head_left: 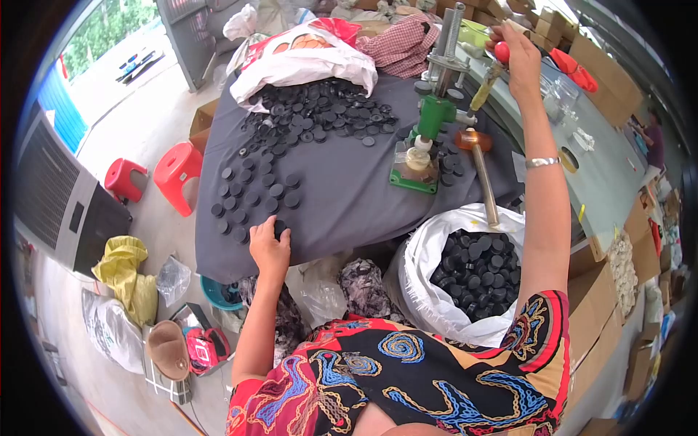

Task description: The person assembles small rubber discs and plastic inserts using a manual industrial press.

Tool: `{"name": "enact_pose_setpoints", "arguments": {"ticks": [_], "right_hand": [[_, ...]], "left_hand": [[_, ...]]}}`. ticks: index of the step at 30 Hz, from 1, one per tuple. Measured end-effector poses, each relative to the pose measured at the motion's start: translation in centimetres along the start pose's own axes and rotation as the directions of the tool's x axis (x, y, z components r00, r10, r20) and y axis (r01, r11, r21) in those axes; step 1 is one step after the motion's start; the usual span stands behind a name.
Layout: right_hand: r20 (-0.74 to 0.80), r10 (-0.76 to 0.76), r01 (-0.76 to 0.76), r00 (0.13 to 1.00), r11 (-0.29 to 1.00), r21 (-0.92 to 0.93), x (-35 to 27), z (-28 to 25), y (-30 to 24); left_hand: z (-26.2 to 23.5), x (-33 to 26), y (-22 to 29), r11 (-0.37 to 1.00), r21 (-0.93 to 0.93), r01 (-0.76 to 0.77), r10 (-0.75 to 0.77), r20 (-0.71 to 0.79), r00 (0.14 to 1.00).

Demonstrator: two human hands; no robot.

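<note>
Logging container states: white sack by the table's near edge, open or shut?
Open. The white sack has its mouth spread wide, black discs showing inside.

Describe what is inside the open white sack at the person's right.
Inside the white sack lies a heap of small round black pieces. Only the top layer shows; whatever lies deeper is covered by those pieces and the sack's wall.

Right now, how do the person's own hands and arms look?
Both the left hand and the right hand are ungloved. A silvery bracelet circles the right wrist; none shows on the left. The short right sleeve is mostly black with multicoloured patterns and a red edge.
</note>
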State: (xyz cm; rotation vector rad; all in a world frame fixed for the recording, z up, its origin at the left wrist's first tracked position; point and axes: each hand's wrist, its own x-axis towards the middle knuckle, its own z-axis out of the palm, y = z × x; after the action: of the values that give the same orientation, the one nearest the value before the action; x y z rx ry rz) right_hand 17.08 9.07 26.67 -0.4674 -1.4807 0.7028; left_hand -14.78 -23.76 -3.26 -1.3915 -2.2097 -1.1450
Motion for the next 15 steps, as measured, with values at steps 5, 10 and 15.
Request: {"name": "enact_pose_setpoints", "arguments": {"ticks": [5,10,15], "right_hand": [[0.082,0.151,-0.163,0.985,0.972,0.168,1.0,-1.0,1.1],[0.043,0.16,-0.165,0.986,0.959,0.23,0.5,-0.5,0.8],[0.015,0.112,-0.113,0.994,0.964,0.242,0.4,0.0,1.1]], "left_hand": [[1.0,3.0,7.8,0.917,-0.398,0.021,0.01,0.077,0.997],[7.1,7.7,15.0,0.801,-0.596,-0.045,0.192,0.185,0.964],[15.0,9.8,18.9,0.798,-0.603,0.006,0.209,0.286,0.935]]}}
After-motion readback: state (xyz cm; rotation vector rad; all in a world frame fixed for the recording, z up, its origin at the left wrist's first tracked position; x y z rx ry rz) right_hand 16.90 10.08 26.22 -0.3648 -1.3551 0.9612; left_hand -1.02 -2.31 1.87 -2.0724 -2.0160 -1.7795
